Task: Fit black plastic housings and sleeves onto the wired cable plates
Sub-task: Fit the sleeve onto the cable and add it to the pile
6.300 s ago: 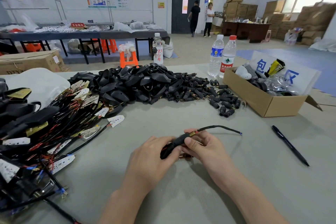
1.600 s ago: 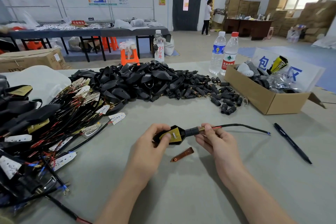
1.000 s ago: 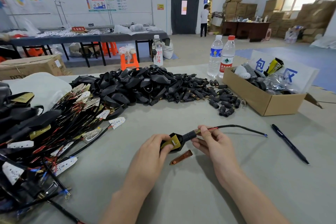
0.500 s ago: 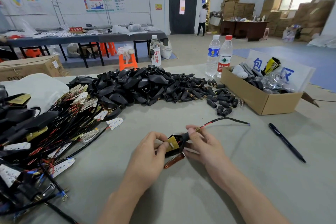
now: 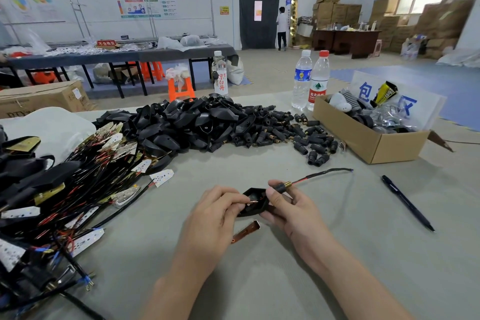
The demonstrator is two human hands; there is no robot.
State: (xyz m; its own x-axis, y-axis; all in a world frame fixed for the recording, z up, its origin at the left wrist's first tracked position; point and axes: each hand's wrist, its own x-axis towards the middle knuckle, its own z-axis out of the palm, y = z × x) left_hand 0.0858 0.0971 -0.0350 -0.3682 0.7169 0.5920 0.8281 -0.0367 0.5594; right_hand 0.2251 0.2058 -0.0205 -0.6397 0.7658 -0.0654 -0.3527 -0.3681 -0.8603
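The black plastic housing (image 5: 253, 201) is a smooth, matte, wedge-shaped shell with its open hollow side facing up; a glint of copper-coloured metal shows inside the hollow. It is held just above the table (image 5: 363, 241), in the middle of the surface and nearer the near edge than the far one. The left hand (image 5: 215, 210) pinches the housing's broad end between thumb and curled fingers. The right hand (image 5: 291, 208) grips the narrow end, thumb pressed on top and fingers curled underneath. The sleeve (image 5: 281, 186), a ribbed black cylinder with a brass tip, projects from the housing just beyond the right thumb. From it a thin cable (image 5: 324, 173), red near the brass and black-jacketed further on, arcs toward the right edge. A flat copper strip (image 5: 245, 232) with one bent end lies on the surface directly below the housing, apart from both hands. Toward the far edge lies a heap of loose housings (image 5: 187, 122), glossy and curved, merging on its right into a scatter of loose sleeves (image 5: 285, 132). Wired plates (image 5: 78, 176), pale perforated metal on tangled red and black leads, cover the left edge. A cardboard box (image 5: 368, 138) stands at the far right corner, with a black pen (image 5: 406, 202) lying nearer, by the right edge.
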